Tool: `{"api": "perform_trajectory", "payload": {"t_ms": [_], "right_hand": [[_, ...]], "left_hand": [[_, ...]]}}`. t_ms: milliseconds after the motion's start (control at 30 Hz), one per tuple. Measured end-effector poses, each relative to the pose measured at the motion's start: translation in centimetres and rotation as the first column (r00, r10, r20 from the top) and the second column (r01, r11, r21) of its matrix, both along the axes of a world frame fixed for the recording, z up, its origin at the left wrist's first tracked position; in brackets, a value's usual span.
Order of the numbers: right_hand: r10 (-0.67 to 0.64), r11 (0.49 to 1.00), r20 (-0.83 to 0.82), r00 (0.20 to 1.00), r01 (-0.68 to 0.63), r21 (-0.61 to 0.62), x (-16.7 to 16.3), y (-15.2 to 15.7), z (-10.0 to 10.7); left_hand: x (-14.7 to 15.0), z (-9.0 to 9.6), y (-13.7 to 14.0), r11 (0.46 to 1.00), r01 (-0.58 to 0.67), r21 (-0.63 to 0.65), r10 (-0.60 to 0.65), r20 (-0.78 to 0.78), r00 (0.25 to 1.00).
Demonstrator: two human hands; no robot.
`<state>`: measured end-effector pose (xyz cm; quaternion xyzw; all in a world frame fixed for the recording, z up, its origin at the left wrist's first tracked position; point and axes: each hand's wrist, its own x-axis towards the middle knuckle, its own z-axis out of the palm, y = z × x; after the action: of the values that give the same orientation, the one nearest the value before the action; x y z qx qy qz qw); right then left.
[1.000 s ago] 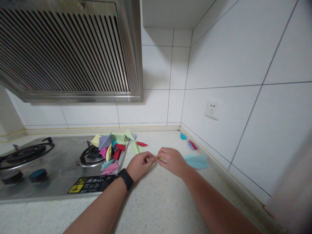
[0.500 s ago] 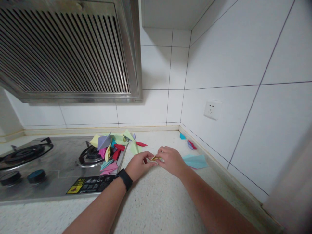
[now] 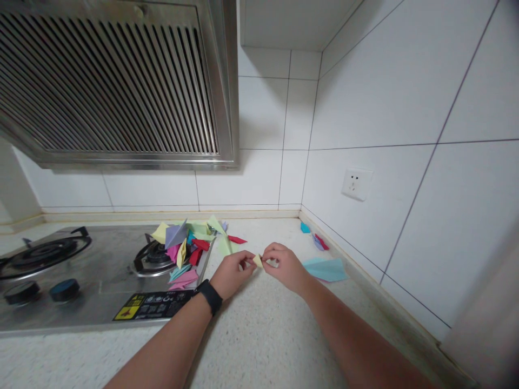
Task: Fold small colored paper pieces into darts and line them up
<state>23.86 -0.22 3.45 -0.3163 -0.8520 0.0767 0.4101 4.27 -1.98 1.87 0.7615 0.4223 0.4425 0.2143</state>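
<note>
A small folded piece of yellow paper (image 3: 258, 261) is held between my two hands, over the speckled worktop (image 3: 255, 329). My left hand (image 3: 233, 273), with a black watch on its wrist, pinches the paper's left side. On the right side, the thumb and fingers of my right hand (image 3: 286, 267) close on it. A light blue sheet of paper (image 3: 326, 269) lies just to the right of my right hand. Beyond my left hand lies a pale green folded paper (image 3: 225, 243), with a red folded paper (image 3: 237, 239) close by.
Several coloured folded papers (image 3: 176, 235) are heaped on the gas hob (image 3: 109, 302), over its right burner. Small blue (image 3: 305, 227) and red paper pieces (image 3: 322, 241) lie along the right wall. A range hood (image 3: 227, 135) hangs at upper left; a socket (image 3: 357, 183) is on the tiles.
The yellow paper has turned between my fingers and now shows a small pointed, flat face. My hands have stayed in nearly the same place. The view has shifted slightly.
</note>
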Motion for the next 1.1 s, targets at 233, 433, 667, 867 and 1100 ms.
{"api": "perform_trajectory", "payload": {"t_ms": [233, 433, 667, 867, 1100], "right_hand": [[0.055, 0.954, -0.213, 0.976, -0.114, -0.277, -0.1, 0.7, -0.4], [0.07, 0.88, -0.267, 0.961, -0.185, -0.438, 0.1, 1.2, -0.8], [0.064, 0.823, -0.281, 0.957, -0.21, -0.527, 0.0, 1.2, -1.2], [-0.015, 0.807, -0.273, 0.962, -0.149, -0.571, -0.4, 1.0, -1.2], [-0.031, 0.903, -0.341, 0.939, -0.12, -0.413, -0.2, 0.4, -0.3]], "left_hand": [[0.0, 0.0, 0.2, 0.999, 0.003, -0.043, 0.0, 0.063, 0.998], [0.0, 0.3, 0.1, 0.997, 0.031, -0.075, -0.023, 0.111, 0.994], [0.0, -0.2, 0.3, 0.997, 0.038, -0.068, -0.03, 0.121, 0.992], [-0.1, -0.2, 0.3, 0.999, -0.017, -0.041, 0.021, 0.08, 0.997], [-0.3, 0.4, -0.2, 0.985, -0.147, 0.089, 0.157, -0.119, 0.98]]}}
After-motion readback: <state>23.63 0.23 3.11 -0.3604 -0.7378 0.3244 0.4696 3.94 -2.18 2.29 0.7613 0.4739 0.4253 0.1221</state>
